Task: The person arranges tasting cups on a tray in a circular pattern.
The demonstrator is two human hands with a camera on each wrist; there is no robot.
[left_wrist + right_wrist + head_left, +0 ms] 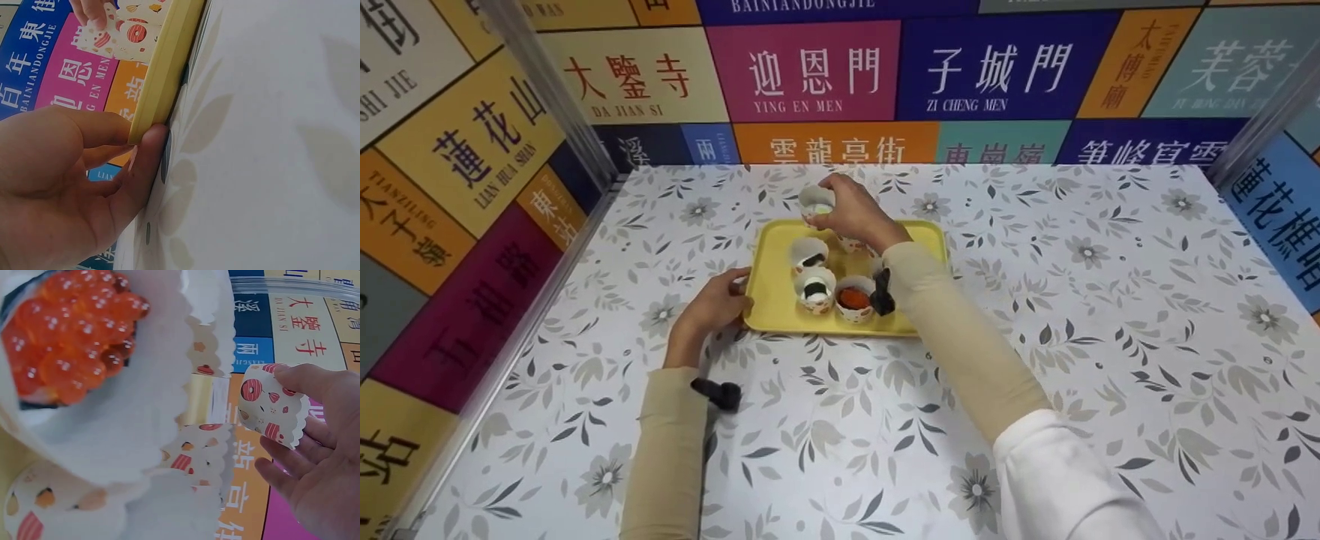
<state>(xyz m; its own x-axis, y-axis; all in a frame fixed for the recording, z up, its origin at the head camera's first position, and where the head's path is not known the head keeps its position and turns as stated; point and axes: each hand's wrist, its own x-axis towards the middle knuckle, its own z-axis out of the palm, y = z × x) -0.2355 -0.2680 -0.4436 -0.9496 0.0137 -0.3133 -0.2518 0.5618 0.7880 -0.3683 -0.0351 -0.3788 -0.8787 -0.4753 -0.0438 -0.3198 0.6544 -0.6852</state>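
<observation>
My right hand (859, 214) grips a paper baking cup (273, 405) with red and orange prints, over the back edge of the yellow tray (769, 300). Something pale shows inside that cup in the head view. The left edge of the tray is pinched between the thumb and fingers of my left hand (721, 300). Near the tray's front stand a cup of orange-red roe balls (854, 298) and a cup with a white piece wrapped in a black band (815, 291). Behind them a cup (808, 253) holds something dark. Another cup (853, 244) is partly hidden under my right hand.
The tray lies on a table with a leaf-patterned white cloth (840, 450). Panels of coloured signs (810, 71) rise behind the table and along both sides. A black strap end (718, 394) sticks out from my left wrist.
</observation>
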